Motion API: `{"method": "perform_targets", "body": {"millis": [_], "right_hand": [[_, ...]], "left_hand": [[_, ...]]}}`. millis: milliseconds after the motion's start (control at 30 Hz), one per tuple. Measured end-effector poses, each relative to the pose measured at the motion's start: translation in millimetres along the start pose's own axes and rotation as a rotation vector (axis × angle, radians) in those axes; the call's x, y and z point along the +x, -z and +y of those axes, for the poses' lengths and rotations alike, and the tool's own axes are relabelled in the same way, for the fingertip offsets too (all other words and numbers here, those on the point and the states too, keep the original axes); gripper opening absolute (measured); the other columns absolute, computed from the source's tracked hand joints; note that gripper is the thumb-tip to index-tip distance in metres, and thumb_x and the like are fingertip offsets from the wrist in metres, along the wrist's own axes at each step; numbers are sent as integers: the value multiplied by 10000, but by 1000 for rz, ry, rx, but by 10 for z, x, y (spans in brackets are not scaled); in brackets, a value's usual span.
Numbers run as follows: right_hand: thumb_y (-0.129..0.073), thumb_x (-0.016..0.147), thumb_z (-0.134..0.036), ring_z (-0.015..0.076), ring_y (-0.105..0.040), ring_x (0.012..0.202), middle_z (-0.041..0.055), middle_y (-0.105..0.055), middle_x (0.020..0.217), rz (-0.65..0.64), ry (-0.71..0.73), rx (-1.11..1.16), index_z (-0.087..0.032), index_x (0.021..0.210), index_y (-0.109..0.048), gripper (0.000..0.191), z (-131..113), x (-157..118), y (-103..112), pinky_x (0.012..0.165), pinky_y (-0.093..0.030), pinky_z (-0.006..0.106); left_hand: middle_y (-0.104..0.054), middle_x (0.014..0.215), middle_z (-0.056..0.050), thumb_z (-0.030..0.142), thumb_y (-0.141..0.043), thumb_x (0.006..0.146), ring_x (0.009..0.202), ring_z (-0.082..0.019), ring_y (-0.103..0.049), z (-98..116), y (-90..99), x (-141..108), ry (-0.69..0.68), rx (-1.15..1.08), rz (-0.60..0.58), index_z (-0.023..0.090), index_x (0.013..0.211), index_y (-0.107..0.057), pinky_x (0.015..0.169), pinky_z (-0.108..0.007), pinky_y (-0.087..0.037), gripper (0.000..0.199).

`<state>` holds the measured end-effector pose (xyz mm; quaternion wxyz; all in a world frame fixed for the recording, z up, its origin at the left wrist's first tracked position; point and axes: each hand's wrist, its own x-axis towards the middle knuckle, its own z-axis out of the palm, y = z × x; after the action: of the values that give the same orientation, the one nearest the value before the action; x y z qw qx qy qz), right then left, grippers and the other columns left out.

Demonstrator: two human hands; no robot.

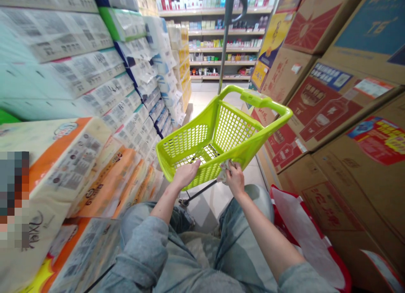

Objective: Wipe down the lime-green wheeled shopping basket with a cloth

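A lime-green plastic shopping basket cart stands tilted in front of my knees, its handle toward the upper right. My left hand grips the near rim of the basket, thumb on top and the other fingers hidden behind the wall. My right hand is closed around a crumpled greyish-white cloth and presses it against the outer side wall. Through the basket's open top, its lattice floor shows.
Stacked paper-goods packs line the left side, with orange-and-white packs near my left arm. Cardboard cartons rise on the right above a red-and-white bag. A metal pole stands behind the cart, before stocked shelves.
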<state>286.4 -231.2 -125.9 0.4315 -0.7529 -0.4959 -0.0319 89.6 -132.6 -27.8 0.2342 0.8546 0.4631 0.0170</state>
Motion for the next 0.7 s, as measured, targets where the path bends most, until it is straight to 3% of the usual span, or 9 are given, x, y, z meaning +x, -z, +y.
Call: {"method": "perform_targets", "body": {"millis": [133,267,400,700], "right_hand": [[-441,811,-206,169,-563,923,67,-549,1042,-53,19,-38,-231,1102,-628,347,53,49,45,805,-471,275],[-461,803,-209,163,-570,905,56,-563,1008,-118,59,-41,-224,1059,-652,321,143,-112,100,809,-471,271],[-428,818,-210,172,-561,926,75,-538,1043,-51,1,-45,-220,1161,-595,382,175,-235,20,819,-470,288],[-412,816,-205,162,-560,928,73,-544,1102,-153,-31,-75,-222,1157,-597,388,112,-3,-14,844,-452,263]], "left_hand": [[-650,1082,-112,572,34,870,1065,-242,-573,18,-6,7,-11,23,4,174,1025,-636,859,-320,-417,794],[-658,1054,-102,574,44,867,1032,-244,-587,25,0,2,-13,51,1,203,1005,-639,841,-335,-422,789],[-661,1035,-108,581,54,861,1017,-257,-591,25,-3,-7,-15,67,5,195,991,-641,822,-344,-425,805],[-664,1036,-106,590,57,855,1025,-243,-590,64,3,0,-5,68,6,178,994,-645,830,-317,-421,825]]}}
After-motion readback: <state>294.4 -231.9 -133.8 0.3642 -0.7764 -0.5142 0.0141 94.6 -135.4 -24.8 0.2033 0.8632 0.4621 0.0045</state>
